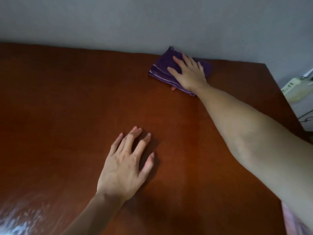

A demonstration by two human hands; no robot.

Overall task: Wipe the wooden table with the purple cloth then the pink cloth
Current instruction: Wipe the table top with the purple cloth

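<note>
A folded purple cloth [162, 72] with pale stripes lies on the reddish-brown wooden table [67, 99], at its far edge against the wall. My right hand [189, 73] presses flat on top of the cloth, fingers spread, arm stretched far forward. My left hand [127, 165] rests on the bare tabletop nearer to me, fingers apart, holding nothing. A strip of pink fabric [294, 219] shows at the bottom right corner under my right arm; I cannot tell whether it is the pink cloth.
A grey wall [152, 22] runs right behind the table's far edge. Past the table's right edge stands a cream-coloured device [294, 89] with cables. A bright glare lies on the tabletop at the near left [18, 219].
</note>
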